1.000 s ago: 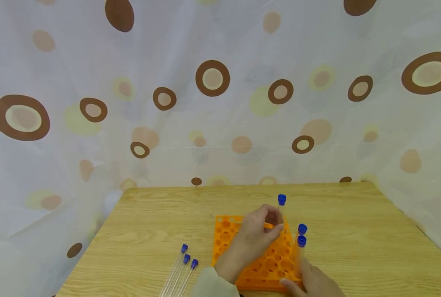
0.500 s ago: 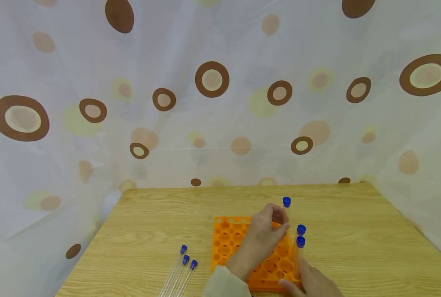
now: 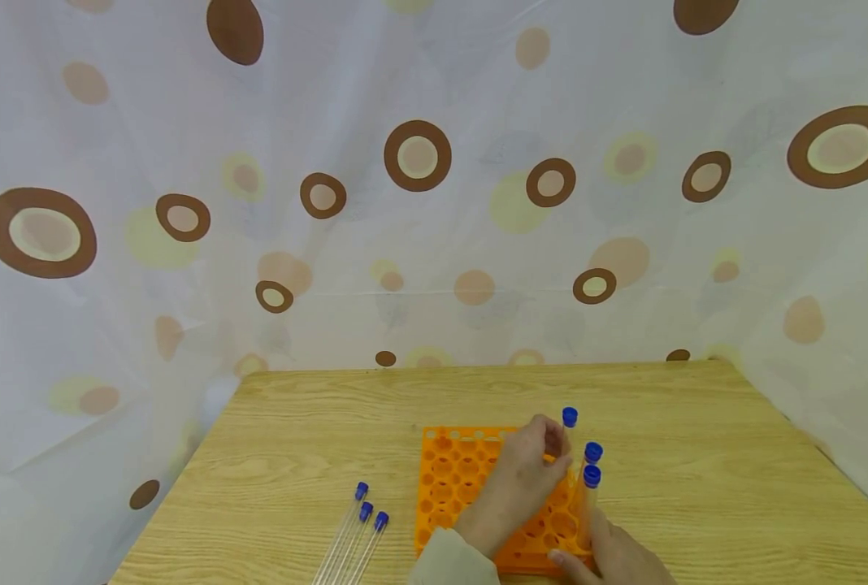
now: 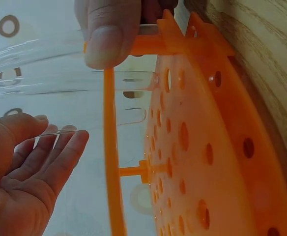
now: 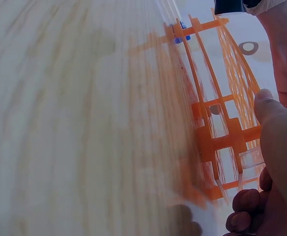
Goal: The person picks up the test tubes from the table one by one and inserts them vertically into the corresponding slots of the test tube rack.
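My left hand (image 3: pixel 518 479) pinches a clear test tube with a blue cap (image 3: pixel 569 416) over the far right part of the orange test tube rack (image 3: pixel 441 491). In the left wrist view that tube's rounded end (image 4: pixel 139 116) is through the rack's top plate, above the lower plate. My right hand (image 3: pixel 617 552) grips the rack's near right corner, its thumb (image 4: pixel 106 44) lying on the top plate. Two blue-capped test tubes (image 3: pixel 592 451) stand in the rack along its right side. In the right wrist view, the curled fingers (image 5: pixel 246 201) sit beside the rack's end.
Three blue-capped test tubes (image 3: pixel 362 491) lie side by side on the wooden table (image 3: pixel 295 431), left of the rack. A white curtain with brown spots (image 3: pixel 419 244) hangs behind the table and at both sides.
My left hand has moved right, then lowered the test tube, so its blue cap sits lower. The right hand keeps its hold on the rack.
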Available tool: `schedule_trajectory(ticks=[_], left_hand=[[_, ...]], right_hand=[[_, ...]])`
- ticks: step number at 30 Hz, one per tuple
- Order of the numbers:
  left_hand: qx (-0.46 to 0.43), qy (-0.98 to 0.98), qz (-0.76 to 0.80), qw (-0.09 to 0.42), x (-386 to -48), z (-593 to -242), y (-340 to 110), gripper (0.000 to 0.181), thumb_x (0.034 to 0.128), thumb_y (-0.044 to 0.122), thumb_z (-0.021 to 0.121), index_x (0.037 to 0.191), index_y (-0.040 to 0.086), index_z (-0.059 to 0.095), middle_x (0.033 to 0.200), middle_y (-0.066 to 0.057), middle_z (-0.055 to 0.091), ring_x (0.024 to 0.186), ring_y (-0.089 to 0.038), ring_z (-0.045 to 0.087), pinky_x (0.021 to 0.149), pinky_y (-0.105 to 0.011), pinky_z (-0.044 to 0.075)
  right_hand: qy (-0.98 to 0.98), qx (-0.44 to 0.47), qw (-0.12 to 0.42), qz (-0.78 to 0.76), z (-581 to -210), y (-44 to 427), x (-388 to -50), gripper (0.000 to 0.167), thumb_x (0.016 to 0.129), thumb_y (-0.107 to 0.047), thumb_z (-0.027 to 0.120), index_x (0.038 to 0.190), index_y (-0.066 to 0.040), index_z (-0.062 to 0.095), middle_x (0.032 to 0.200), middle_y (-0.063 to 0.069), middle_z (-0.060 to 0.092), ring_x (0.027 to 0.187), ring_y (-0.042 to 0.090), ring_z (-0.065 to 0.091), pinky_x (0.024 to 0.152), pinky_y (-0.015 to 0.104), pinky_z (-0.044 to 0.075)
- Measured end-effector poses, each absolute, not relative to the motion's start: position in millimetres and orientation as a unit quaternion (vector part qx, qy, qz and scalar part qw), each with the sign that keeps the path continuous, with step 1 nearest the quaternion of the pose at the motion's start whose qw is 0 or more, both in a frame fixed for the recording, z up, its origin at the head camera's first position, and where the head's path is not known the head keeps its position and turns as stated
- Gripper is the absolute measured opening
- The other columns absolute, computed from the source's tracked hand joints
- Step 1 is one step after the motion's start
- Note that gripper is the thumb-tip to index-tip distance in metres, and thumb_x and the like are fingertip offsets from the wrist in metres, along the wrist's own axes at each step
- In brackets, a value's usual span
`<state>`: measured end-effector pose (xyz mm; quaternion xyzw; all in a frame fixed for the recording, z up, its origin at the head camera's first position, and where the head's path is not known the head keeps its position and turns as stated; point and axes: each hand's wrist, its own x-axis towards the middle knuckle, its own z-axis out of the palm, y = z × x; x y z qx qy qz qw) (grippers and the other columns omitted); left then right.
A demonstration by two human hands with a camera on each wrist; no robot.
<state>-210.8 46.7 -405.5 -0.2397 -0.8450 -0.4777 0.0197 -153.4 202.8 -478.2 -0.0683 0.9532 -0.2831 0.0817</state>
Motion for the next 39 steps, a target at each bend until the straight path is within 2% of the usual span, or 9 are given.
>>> schedule_trajectory(ticks=[4, 8, 11, 18, 24, 27, 31, 34, 39], left_hand=[[-0.233, -0.850, -0.472, 0.010, -211.3, -409.2, 48.7, 0.018, 0.0936, 0.008, 0.068, 0.103, 0.017, 0.055, 0.088, 0.011, 0.059, 0.081, 0.006, 0.057, 0.069, -0.010, 0.051], [-0.229, -0.852, -0.472, 0.005, -211.0, -409.8, 49.7, 0.018, 0.0937, 0.009, 0.068, 0.104, 0.017, 0.056, 0.090, 0.011, 0.060, 0.082, 0.006, 0.057, 0.070, -0.010, 0.051], [-0.227, -0.852, -0.472, 0.001, -211.0, -409.4, 50.1, 0.018, 0.0935, 0.009, 0.068, 0.106, 0.016, 0.056, 0.091, 0.010, 0.061, 0.083, 0.006, 0.057, 0.070, -0.010, 0.052], [-0.229, -0.854, -0.466, 0.015, -211.9, -411.5, 50.1, 0.020, 0.0935, 0.009, 0.068, 0.109, 0.014, 0.057, 0.096, 0.007, 0.064, 0.087, 0.004, 0.059, 0.072, -0.010, 0.052], [-0.235, -0.859, -0.454, 0.011, -211.6, -409.9, 46.4, 0.031, 0.0941, 0.012, 0.068, 0.123, 0.013, 0.056, 0.111, 0.003, 0.065, 0.099, -0.002, 0.061, 0.081, -0.014, 0.053], [-0.227, -0.867, -0.443, 0.005, -211.0, -405.8, 42.1, 0.035, 0.0941, 0.013, 0.068, 0.127, 0.015, 0.056, 0.118, 0.001, 0.064, 0.105, -0.005, 0.060, 0.085, -0.016, 0.052], [-0.214, -0.872, -0.440, 0.000, -208.7, -400.5, 32.2, 0.037, 0.0949, 0.013, 0.067, 0.130, 0.017, 0.055, 0.123, 0.002, 0.062, 0.110, -0.008, 0.059, 0.088, -0.019, 0.053], [-0.214, -0.869, -0.445, 0.006, -206.2, -397.9, 22.4, 0.037, 0.0957, 0.013, 0.066, 0.131, 0.016, 0.055, 0.125, 0.001, 0.060, 0.112, -0.011, 0.058, 0.089, -0.021, 0.053], [-0.229, -0.859, -0.455, 0.041, -203.1, -391.1, 1.8, 0.035, 0.0957, 0.009, 0.065, 0.130, 0.010, 0.055, 0.125, -0.003, 0.059, 0.112, -0.017, 0.059, 0.091, -0.026, 0.054]], right_hand=[[0.954, -0.070, 0.085, -0.280, -479.0, 202.9, -152.3, 0.099, 0.091, -0.058, 0.060, 0.152, 0.007, 0.018, 0.095, 0.005, 0.064, 0.078, 0.013, 0.059, 0.065, 0.034, 0.053], [0.953, -0.090, 0.080, -0.276, -480.1, 204.1, -150.5, 0.101, 0.094, -0.055, 0.058, 0.154, 0.007, 0.006, 0.076, -0.001, 0.050, 0.067, 0.010, 0.050, 0.057, 0.025, 0.042], [0.951, -0.101, 0.080, -0.279, -479.8, 204.6, -149.9, 0.101, 0.095, -0.054, 0.058, 0.154, 0.008, 0.003, 0.073, -0.002, 0.047, 0.065, 0.008, 0.048, 0.056, 0.024, 0.039], [0.953, -0.107, 0.073, -0.273, -480.0, 204.9, -151.6, 0.099, 0.094, -0.054, 0.058, 0.153, 0.009, 0.008, 0.075, -0.003, 0.049, 0.068, 0.008, 0.050, 0.058, 0.024, 0.043], [0.953, -0.103, 0.067, -0.277, -480.1, 204.4, -150.3, 0.098, 0.094, -0.054, 0.059, 0.152, 0.008, 0.011, 0.073, -0.003, 0.048, 0.064, 0.006, 0.048, 0.056, 0.023, 0.040], [0.954, -0.087, 0.070, -0.280, -480.0, 204.3, -151.2, 0.089, 0.092, -0.056, 0.060, 0.146, 0.007, 0.028, 0.077, -0.002, 0.053, 0.065, 0.008, 0.049, 0.055, 0.025, 0.041], [0.954, -0.063, 0.084, -0.280, -479.2, 203.8, -153.2, 0.083, 0.090, -0.060, 0.060, 0.137, 0.006, 0.041, 0.097, 0.005, 0.065, 0.079, 0.012, 0.060, 0.065, 0.033, 0.052], [0.954, -0.050, 0.097, -0.279, -479.2, 203.3, -154.2, 0.087, 0.089, -0.063, 0.060, 0.139, 0.006, 0.041, 0.108, 0.010, 0.067, 0.088, 0.016, 0.064, 0.074, 0.042, 0.056], [0.953, -0.036, 0.112, -0.281, -479.3, 202.4, -155.9, 0.090, 0.088, -0.065, 0.059, 0.138, 0.007, 0.041, 0.112, 0.012, 0.067, 0.095, 0.022, 0.066, 0.080, 0.048, 0.055]])
